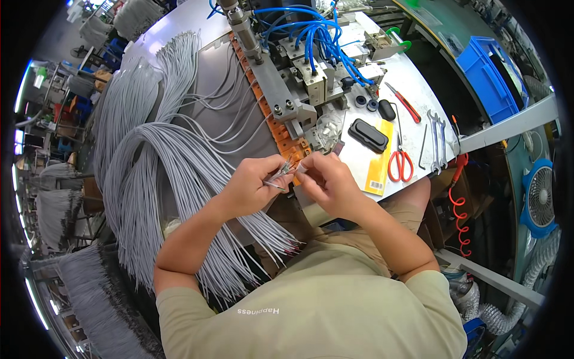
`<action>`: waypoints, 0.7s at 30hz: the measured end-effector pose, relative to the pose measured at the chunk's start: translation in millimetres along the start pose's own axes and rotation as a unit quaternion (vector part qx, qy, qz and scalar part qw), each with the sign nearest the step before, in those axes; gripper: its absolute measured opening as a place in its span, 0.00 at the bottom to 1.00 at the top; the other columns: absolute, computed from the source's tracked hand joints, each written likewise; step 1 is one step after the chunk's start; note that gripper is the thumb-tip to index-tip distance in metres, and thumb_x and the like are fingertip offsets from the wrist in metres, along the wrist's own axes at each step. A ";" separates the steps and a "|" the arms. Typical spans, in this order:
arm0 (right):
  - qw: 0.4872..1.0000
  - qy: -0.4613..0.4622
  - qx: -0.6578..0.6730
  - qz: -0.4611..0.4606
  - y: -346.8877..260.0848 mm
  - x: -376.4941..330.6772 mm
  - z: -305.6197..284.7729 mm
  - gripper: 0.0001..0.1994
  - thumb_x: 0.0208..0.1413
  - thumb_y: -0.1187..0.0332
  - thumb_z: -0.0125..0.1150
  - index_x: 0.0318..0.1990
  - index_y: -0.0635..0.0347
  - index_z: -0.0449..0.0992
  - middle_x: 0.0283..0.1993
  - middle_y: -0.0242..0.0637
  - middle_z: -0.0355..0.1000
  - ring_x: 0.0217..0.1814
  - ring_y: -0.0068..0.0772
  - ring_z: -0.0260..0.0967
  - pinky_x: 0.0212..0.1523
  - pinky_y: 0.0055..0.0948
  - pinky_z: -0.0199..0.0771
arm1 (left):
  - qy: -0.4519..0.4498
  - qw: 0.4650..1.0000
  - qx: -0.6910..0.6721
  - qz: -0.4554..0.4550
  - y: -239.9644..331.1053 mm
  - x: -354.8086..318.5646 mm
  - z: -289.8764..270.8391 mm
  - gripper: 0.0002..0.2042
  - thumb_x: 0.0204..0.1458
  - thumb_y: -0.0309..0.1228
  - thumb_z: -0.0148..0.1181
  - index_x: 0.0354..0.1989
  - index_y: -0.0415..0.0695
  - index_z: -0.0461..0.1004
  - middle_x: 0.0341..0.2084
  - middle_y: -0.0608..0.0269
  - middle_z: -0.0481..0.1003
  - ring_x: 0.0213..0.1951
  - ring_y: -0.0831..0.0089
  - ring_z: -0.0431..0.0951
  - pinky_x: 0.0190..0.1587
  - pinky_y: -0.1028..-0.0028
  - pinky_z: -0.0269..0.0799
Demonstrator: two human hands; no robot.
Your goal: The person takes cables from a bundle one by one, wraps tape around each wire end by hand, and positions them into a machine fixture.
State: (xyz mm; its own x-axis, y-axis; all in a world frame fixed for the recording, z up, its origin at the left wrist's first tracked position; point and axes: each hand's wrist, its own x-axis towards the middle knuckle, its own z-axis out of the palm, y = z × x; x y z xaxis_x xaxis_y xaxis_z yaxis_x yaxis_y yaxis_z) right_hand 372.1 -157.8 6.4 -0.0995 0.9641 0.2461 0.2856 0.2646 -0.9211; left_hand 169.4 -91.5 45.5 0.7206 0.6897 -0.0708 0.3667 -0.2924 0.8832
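My left hand [254, 185] is closed on several short grey cable ends [280, 173] with bare tips showing past the fingers. Close beside it, my right hand [332, 182] is pinched, thumb against fingers, around a small whitish piece [301, 169] too small to name. Both sets of fingertips nearly meet at the near end of the orange fixture rail [276, 127]. To the left, a thick bundle of grey cables [173, 155] drapes over the table edge toward my lap, and a few single cables run to the rail.
A metal press machine [263, 78] with blue air hoses [323, 36] stands behind the rail. On the white tabletop at right lie red-handled scissors [400, 166], a black case [368, 136], a yellow packet [379, 164], a red cutter knife [408, 106] and wrenches [435, 140]. A blue fan [538, 197] stands far right.
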 end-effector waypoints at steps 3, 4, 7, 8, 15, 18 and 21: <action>0.973 0.052 -0.116 -0.193 1.3 1.4 -5.0 0.06 0.55 0.74 0.65 0.37 0.62 0.72 0.21 0.34 0.67 0.22 0.33 0.61 0.31 0.31 0.59 | -0.011 1.000 -0.022 0.004 -1.7 -0.7 -1.6 0.08 0.61 0.29 0.59 0.40 0.36 0.76 0.25 0.62 0.78 0.28 0.82 0.78 0.33 0.79 0.73; 0.973 0.052 -0.116 -0.194 0.7 3.2 -4.0 0.06 0.55 0.74 0.65 0.37 0.62 0.72 0.21 0.34 0.67 0.22 0.33 0.61 0.31 0.31 0.59 | -0.017 0.999 -0.034 0.006 -1.9 -0.8 -2.2 0.07 0.61 0.28 0.58 0.41 0.36 0.76 0.25 0.61 0.78 0.28 0.81 0.79 0.33 0.79 0.73; 0.968 0.085 -0.129 -0.198 -1.4 9.1 3.1 0.06 0.56 0.74 0.64 0.34 0.61 0.71 0.21 0.35 0.65 0.22 0.39 0.58 0.30 0.36 0.58 | 0.004 0.999 0.026 0.042 1.0 -0.5 -3.7 0.07 0.61 0.27 0.57 0.43 0.36 0.76 0.26 0.62 0.78 0.28 0.80 0.79 0.33 0.78 0.73; 0.968 0.086 -0.129 -0.198 1.3 10.8 1.4 0.06 0.56 0.74 0.64 0.34 0.61 0.71 0.21 0.35 0.65 0.22 0.39 0.58 0.30 0.36 0.58 | 0.015 0.997 0.056 0.059 2.9 -0.8 -4.0 0.07 0.60 0.26 0.57 0.44 0.37 0.75 0.26 0.62 0.78 0.28 0.79 0.80 0.33 0.78 0.74; 0.974 0.151 0.048 0.159 44.3 18.7 -1.7 0.09 0.60 0.71 0.62 0.31 0.60 0.68 0.22 0.27 0.66 0.25 0.16 0.59 0.28 0.21 0.59 | 0.008 0.996 0.061 -0.062 47.1 -0.5 -12.3 0.09 0.55 0.22 0.60 0.44 0.38 0.77 0.29 0.59 0.79 0.29 0.72 0.80 0.33 0.75 0.76; 0.975 0.121 0.104 0.156 50.8 18.4 3.4 0.09 0.61 0.70 0.62 0.31 0.60 0.68 0.23 0.24 0.65 0.26 0.12 0.58 0.27 0.18 0.58 | -0.060 0.991 0.056 -0.109 25.4 -1.6 -9.5 0.11 0.52 0.21 0.62 0.44 0.38 0.78 0.32 0.58 0.79 0.29 0.68 0.80 0.32 0.74 0.77; 0.976 0.093 0.125 0.154 52.7 23.7 0.7 0.09 0.62 0.70 0.62 0.32 0.60 0.68 0.23 0.22 0.65 0.26 0.10 0.58 0.27 0.16 0.58 | 0.005 0.978 0.173 0.117 -3.4 1.4 -2.3 0.12 0.50 0.21 0.63 0.45 0.39 0.78 0.36 0.57 0.80 0.29 0.63 0.80 0.31 0.73 0.77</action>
State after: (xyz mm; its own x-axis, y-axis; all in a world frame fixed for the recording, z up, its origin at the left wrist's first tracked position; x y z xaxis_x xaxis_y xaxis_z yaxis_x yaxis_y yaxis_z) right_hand 384.1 -121.1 -36.5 0.1358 0.9904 -0.0242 0.0314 -0.0287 -0.9991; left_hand 167.7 -88.0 43.5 0.8035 0.5829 0.1208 0.3709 -0.6490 0.6642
